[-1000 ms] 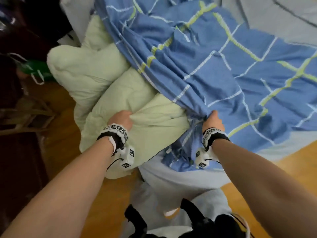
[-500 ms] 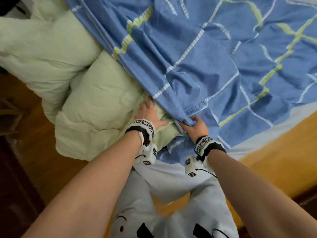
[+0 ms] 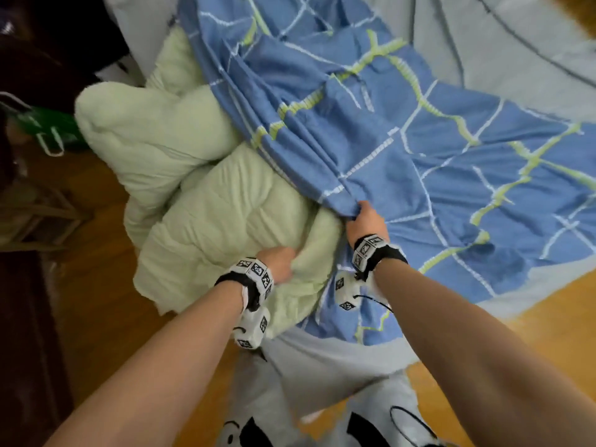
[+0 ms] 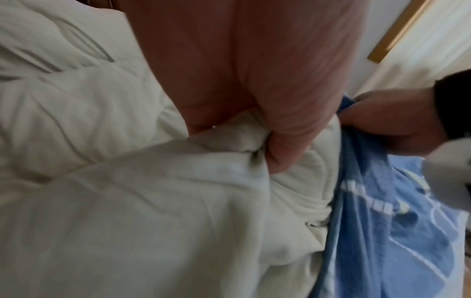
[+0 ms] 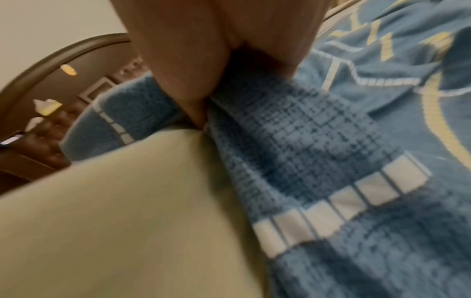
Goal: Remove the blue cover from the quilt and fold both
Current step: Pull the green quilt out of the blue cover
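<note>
A pale green quilt [image 3: 206, 201] bulges out of the left side of the blue cover [image 3: 419, 150], which has white and yellow-green lines and lies spread over the bed. My left hand [image 3: 280, 262] grips a fold of the quilt [image 4: 153, 191] near its lower edge, fingers [image 4: 285, 145] curled into the fabric. To its right, my right hand [image 3: 366, 217] pinches a bunched edge of the blue cover [image 5: 318, 151] beside the quilt [image 5: 114, 221]. Both hands are close together at the cover's open side.
The bed carries a grey sheet [image 3: 500, 43] under the cover. Wooden floor [image 3: 96, 317] lies on the left and the wooden bed edge [image 3: 548, 324] on the right. Dark furniture [image 3: 29, 317] stands at far left, with a green bag [image 3: 51, 127] behind the quilt.
My left hand has left the cover's opening and taken hold of the quilt lower down. My right hand has kept its hold on the cover's edge. More quilt shows outside the cover.
</note>
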